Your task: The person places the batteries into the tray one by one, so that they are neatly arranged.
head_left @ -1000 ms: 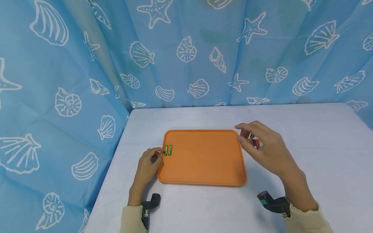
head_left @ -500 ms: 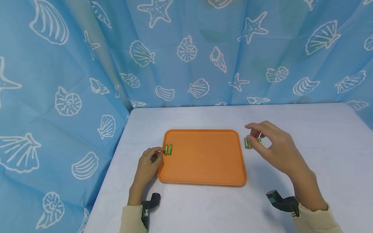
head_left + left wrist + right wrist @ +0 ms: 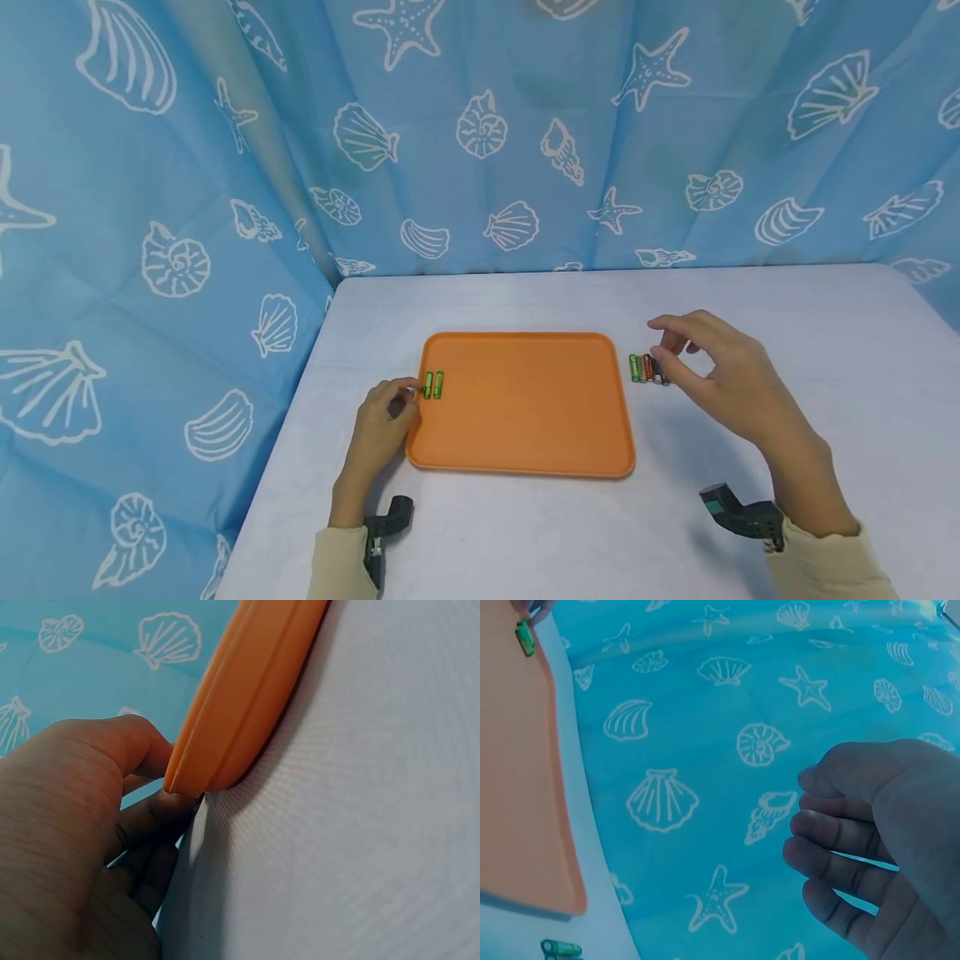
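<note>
In the head view two green batteries [image 3: 432, 385] lie side by side at the left end of an orange tray [image 3: 525, 408]. My left hand [image 3: 385, 425] holds the tray's left rim; the left wrist view has the fingers [image 3: 154, 814] right at the rim's corner. Off the tray's right side, a row of several batteries [image 3: 648, 368], green, red and dark, rests on the white cloth. My right hand [image 3: 723, 375] hovers at the right end of this row, fingers loosely bent and nothing between them. Its fingertips cover part of the last batteries.
A white-clothed table [image 3: 540, 533] carries everything. Blue curtains with white shells and starfish [image 3: 480, 167] hang behind and along the left. Black wrist cameras [image 3: 742, 512] stick out from both cuffs.
My right hand has moved right, away from the tray's right edge and across the battery row, so more of the row shows. The left hand and the tray have stayed put.
</note>
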Demonstrator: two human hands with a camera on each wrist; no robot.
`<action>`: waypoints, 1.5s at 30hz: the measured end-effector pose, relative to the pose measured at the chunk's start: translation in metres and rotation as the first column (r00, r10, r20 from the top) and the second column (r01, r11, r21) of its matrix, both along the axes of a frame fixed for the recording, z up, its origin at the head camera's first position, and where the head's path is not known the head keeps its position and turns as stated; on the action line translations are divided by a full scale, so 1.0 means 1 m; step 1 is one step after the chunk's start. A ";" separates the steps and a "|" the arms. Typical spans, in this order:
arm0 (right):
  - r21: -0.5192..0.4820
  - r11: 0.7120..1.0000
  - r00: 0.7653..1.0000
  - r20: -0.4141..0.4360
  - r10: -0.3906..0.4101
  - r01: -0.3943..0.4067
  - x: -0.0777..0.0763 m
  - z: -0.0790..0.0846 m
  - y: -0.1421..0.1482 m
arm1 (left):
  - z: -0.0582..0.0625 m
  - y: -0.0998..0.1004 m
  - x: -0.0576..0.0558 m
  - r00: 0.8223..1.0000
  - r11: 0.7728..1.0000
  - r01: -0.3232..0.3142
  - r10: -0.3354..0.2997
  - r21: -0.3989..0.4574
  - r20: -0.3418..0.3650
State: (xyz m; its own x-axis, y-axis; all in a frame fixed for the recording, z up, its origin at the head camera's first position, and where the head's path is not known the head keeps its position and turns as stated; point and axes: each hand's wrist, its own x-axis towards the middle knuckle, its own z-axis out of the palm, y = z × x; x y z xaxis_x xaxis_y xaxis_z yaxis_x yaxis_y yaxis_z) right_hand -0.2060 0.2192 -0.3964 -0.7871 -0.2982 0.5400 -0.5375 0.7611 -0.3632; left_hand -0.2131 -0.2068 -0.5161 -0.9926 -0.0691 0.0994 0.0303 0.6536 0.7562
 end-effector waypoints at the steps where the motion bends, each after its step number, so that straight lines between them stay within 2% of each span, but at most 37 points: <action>1: 0.001 1.000 1.000 0.006 -0.006 0.006 -0.001 -0.001 0.002 | 0.000 0.000 0.000 1.000 1.000 0.002 -0.002 0.001 -0.001; 12: 0.039 0.999 0.994 0.107 -0.037 0.033 -0.012 -0.011 0.018 | -0.002 -0.001 0.000 1.000 1.000 0.008 -0.008 -0.006 -0.016; 20: 0.061 0.997 0.972 0.227 -0.055 0.043 -0.023 -0.030 0.028 | -0.001 -0.002 0.003 1.000 1.000 -0.004 0.004 0.003 -0.007; 23: 0.051 0.998 0.955 0.291 -0.059 0.046 -0.029 -0.039 0.033 | -0.002 -0.002 0.003 1.000 1.000 -0.006 0.006 0.003 -0.006; 30: 0.042 0.999 0.896 0.444 -0.033 0.015 -0.039 -0.062 0.048 | -0.003 -0.004 0.002 1.000 1.000 0.015 -0.014 0.002 -0.017; 36: 0.032 0.999 0.873 0.487 0.011 -0.030 -0.044 -0.076 0.057 | 0.000 -0.003 0.001 0.999 0.999 0.029 -0.028 0.014 -0.025; 45: 0.081 0.997 0.824 0.566 -0.036 -0.013 -0.049 -0.092 0.062 | 0.001 -0.002 0.000 1.000 1.000 0.026 -0.026 0.005 -0.016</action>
State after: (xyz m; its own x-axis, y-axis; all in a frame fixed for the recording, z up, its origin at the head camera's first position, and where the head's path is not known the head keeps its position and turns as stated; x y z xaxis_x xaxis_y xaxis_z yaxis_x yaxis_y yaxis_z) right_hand -0.2546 0.2809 -0.4881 -0.9507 -0.3090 -0.0265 -0.2464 0.8045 -0.5405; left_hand -0.2132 -0.2086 -0.5153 -0.9924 -0.0434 0.1148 0.0594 0.6487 0.7587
